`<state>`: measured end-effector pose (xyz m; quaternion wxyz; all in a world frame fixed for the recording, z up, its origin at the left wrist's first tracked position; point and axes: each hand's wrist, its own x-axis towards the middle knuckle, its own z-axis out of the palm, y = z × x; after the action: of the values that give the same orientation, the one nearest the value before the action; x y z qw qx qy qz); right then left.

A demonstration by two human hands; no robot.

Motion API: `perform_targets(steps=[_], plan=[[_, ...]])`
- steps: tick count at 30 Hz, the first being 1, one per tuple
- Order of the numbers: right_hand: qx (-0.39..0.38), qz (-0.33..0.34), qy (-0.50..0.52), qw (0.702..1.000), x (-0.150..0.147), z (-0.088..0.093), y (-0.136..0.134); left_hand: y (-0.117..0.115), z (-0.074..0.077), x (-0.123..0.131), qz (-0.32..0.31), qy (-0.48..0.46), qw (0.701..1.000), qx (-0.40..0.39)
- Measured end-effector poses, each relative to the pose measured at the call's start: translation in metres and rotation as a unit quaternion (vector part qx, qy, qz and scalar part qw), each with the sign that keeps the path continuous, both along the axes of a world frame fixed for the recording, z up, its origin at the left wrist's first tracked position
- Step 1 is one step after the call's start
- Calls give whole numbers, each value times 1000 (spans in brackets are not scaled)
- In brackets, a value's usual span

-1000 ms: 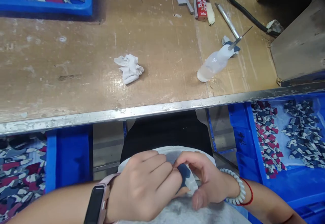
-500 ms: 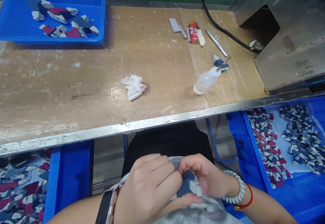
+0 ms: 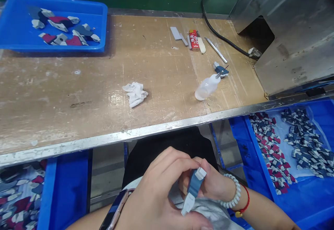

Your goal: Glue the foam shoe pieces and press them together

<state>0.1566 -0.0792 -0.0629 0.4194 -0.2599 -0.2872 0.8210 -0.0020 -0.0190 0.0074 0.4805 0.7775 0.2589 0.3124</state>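
Observation:
A small dark-blue and white moulded piece [image 3: 194, 186] is held in front of my lap, white ends up and down, tilted. My right hand [image 3: 215, 183] grips it from the right, with the thumb by its upper white end. My left hand [image 3: 159, 191] curves around its left side, fingertips at the top and thumb under the lower white end. The left palm side is hidden from view.
On the bench [image 3: 99, 84] are a blue tray [image 3: 53, 45] of similar pieces, a crumpled white cloth [image 3: 135, 94], a squeeze bottle [image 3: 207, 87] with a needle tip, another piece [image 3: 220, 70] and a metal pen-like tool [image 3: 216, 50]. Blue bins [image 3: 71, 184] of pieces flank my lap.
The piece has been turned so its narrow side with both white ends faces up. My left hand has opened from a curled grip, fingers now extended over it.

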Motion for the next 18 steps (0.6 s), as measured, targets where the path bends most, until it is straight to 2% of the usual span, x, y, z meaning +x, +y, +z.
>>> perform_targets(steps=[6,10,13,18], plan=[[74,-8,-74,994,16,25,9,3,-1,-5,-5,-18,999,37],[121,-4,-73,990,21,23,10,1,-1,-9,-9,-25,998,50],[187,-8,-70,980,19,18,10,1,1,-10,-25,-18,999,42],[239,-78,-56,966,8,23,13,0,1,-10,-37,-22,996,76]])
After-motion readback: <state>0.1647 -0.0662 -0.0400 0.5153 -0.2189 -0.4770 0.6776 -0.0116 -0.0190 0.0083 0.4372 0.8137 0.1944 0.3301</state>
